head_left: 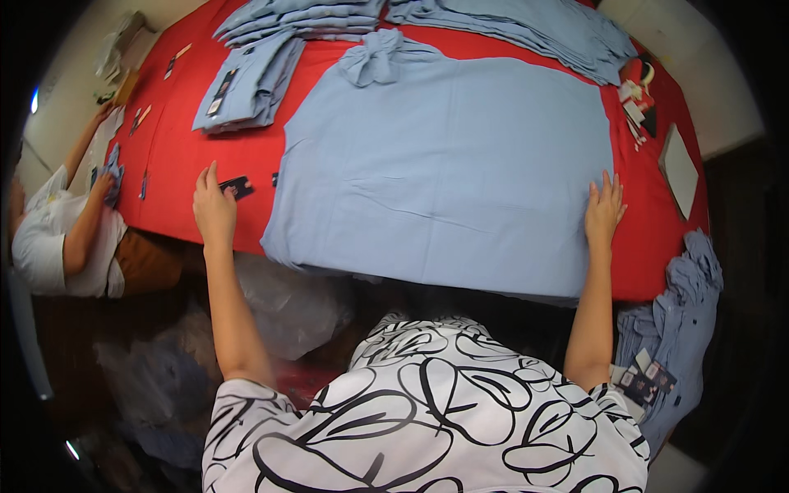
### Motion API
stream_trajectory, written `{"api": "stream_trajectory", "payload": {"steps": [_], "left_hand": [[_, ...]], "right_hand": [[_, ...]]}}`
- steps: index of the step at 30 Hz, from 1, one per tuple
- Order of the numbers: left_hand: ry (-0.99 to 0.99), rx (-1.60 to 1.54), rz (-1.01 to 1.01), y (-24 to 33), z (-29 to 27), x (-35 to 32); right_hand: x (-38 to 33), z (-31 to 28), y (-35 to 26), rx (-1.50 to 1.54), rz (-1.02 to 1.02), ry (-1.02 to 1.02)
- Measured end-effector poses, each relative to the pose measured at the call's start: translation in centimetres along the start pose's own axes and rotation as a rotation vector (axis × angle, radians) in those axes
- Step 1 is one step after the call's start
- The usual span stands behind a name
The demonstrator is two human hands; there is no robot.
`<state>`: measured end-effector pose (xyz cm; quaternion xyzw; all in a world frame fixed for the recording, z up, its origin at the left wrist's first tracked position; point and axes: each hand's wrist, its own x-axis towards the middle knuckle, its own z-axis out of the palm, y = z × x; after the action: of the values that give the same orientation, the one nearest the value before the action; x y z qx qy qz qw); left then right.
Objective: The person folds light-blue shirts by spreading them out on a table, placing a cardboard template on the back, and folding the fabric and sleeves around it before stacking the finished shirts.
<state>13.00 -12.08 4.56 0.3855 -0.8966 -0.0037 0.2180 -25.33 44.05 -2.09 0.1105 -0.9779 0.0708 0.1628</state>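
A light blue garment [444,172] lay spread flat on the red worktop [177,152], its near edge hanging just over the front rim. The right hand [604,212] rested palm down on the garment's right edge, fingers [606,185] open and spread, gripping nothing, while the left hand [214,209] lay flat on the red cover, fingers extended, touching a small dark tag [236,188] just left of the garment. Folded blue shirts [246,82] were stacked farther back, and another person [62,238] sat at the left end.

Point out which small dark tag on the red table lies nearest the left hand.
The dark tag just right of the left hand; the others lie farther up the table's left edge.
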Motion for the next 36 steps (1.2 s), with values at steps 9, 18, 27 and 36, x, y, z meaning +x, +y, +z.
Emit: {"api": "stream_trajectory", "payload": {"steps": [9, 18, 27, 36], "left_hand": [[-0.067, -0.016, 0.473, 3.4, 6.2, -5.7], [-0.079, -0.097, -0.129, 0.3, 2.8, -14.1], [-0.218, -0.993, -0.487, -1.3, 3.5, -13.1], [-0.028, -0.296, 0.053, 7.4, 1.1, -9.0]], "right_hand": [[-10.1, -1.6, 4.4, 0.161, 0.070, 0.005], [-19.8, -6.8, 10.2, 0.628, 0.811, -0.286], [-23.3, -2.1, 10.9, 1.620, 0.791, -0.103], [-15.5, -3.7, 9.8, 0.616, 0.497, 0.334]]}}
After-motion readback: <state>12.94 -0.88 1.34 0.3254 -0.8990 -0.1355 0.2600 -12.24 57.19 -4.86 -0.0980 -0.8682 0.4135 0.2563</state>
